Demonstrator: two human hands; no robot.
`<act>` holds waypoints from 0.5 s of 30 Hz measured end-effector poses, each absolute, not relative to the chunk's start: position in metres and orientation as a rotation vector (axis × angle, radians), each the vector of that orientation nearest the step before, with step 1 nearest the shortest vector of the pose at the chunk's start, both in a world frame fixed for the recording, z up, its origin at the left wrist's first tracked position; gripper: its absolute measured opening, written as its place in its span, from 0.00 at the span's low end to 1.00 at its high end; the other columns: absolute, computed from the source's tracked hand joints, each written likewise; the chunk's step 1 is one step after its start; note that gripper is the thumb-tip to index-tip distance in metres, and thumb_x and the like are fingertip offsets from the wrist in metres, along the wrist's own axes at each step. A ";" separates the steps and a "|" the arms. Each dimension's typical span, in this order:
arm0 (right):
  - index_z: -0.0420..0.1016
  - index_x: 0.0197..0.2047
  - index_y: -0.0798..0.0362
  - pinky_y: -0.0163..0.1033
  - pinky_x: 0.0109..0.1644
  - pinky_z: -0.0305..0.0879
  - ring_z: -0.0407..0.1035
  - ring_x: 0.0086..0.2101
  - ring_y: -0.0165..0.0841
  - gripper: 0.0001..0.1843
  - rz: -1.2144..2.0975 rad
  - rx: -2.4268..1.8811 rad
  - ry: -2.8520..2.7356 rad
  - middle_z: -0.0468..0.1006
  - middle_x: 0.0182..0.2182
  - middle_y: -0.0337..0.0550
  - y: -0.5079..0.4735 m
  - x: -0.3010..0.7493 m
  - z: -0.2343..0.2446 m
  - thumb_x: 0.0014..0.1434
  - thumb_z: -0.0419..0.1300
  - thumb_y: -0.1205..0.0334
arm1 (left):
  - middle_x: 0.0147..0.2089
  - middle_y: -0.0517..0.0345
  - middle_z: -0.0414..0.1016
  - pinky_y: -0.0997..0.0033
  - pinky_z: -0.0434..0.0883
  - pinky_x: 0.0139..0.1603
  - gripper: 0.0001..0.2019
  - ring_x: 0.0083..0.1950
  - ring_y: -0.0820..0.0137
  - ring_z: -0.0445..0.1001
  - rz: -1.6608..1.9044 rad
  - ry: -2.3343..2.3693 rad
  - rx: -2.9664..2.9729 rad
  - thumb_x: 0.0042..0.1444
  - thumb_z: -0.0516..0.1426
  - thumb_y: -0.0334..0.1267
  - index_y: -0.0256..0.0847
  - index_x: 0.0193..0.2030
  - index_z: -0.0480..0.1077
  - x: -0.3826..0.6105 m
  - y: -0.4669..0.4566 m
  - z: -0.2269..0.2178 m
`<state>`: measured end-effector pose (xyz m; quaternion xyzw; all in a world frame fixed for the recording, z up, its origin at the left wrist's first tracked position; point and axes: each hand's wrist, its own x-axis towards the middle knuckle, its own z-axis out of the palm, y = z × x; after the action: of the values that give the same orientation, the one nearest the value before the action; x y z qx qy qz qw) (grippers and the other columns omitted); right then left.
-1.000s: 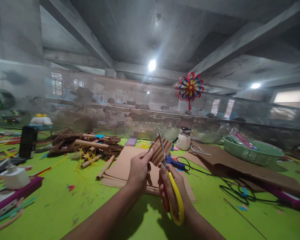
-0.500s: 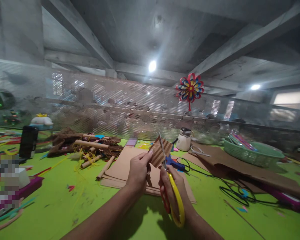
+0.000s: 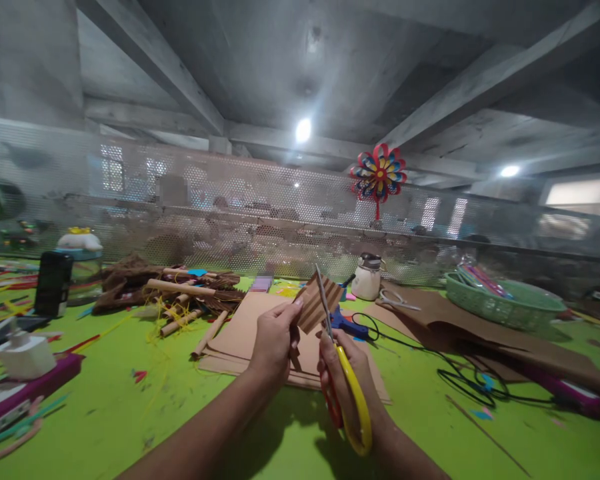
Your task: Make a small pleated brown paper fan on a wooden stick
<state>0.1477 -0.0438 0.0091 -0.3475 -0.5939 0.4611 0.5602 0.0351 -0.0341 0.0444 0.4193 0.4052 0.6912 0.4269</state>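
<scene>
Between thumb and fingers, my left hand [image 3: 274, 339] pinches a small piece of striped brown paper [image 3: 311, 308] by its left side. My right hand [image 3: 349, 363] is closed round the scissors [image 3: 355, 393], which have one yellow and one red handle loop. The scissor blades point up and away from me and lie across the paper piece. Whether the blades are parted cannot be made out. Beneath both hands lies a stack of brown paper sheets [image 3: 230, 337]. Just behind the scissors rests a blue glue gun [image 3: 350, 325], partly hidden.
Rolled paper sticks [image 3: 180, 287] with yellow strings lie left of the stack. A white jar [image 3: 367, 279], second scissors [image 3: 399, 300] and a green basket [image 3: 505, 303] stand to the right, near a black cable [image 3: 470, 380]. A phone [image 3: 53, 283] and purple power strip [image 3: 35, 393] are at left.
Both hands keep their hold on the paper and the scissors, almost unmoved. The whole view has shifted slightly.
</scene>
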 end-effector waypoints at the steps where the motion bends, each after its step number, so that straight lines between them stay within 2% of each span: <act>1: 0.64 0.32 0.54 0.26 0.12 0.52 0.54 0.12 0.22 0.27 1.091 -0.819 -1.393 0.60 0.15 0.31 -0.044 0.148 0.009 0.45 0.55 0.36 | 0.09 0.69 0.52 0.82 0.48 0.10 0.16 0.11 0.82 0.49 1.724 1.017 1.041 0.46 0.56 0.47 0.38 0.19 0.59 0.035 -0.034 0.045; 11: 0.64 0.37 0.53 0.24 0.15 0.54 0.56 0.16 0.22 0.21 1.126 -0.826 -1.448 0.59 0.17 0.31 -0.042 0.152 0.008 0.50 0.57 0.44 | 0.10 0.69 0.52 0.82 0.47 0.10 0.15 0.11 0.80 0.50 1.736 1.007 1.054 0.47 0.56 0.47 0.37 0.21 0.62 0.035 -0.033 0.043; 15: 0.63 0.35 0.53 0.25 0.16 0.55 0.58 0.17 0.22 0.21 1.131 -0.828 -1.412 0.59 0.18 0.31 -0.042 0.152 0.007 0.51 0.56 0.43 | 0.09 0.69 0.52 0.82 0.46 0.11 0.15 0.11 0.81 0.50 1.727 0.995 1.023 0.46 0.57 0.47 0.37 0.20 0.62 0.035 -0.033 0.044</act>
<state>0.1521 -0.0418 0.0071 -0.3491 -0.5953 0.4766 0.5446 0.0350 -0.0329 0.0435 0.4109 0.4000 0.6939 0.4355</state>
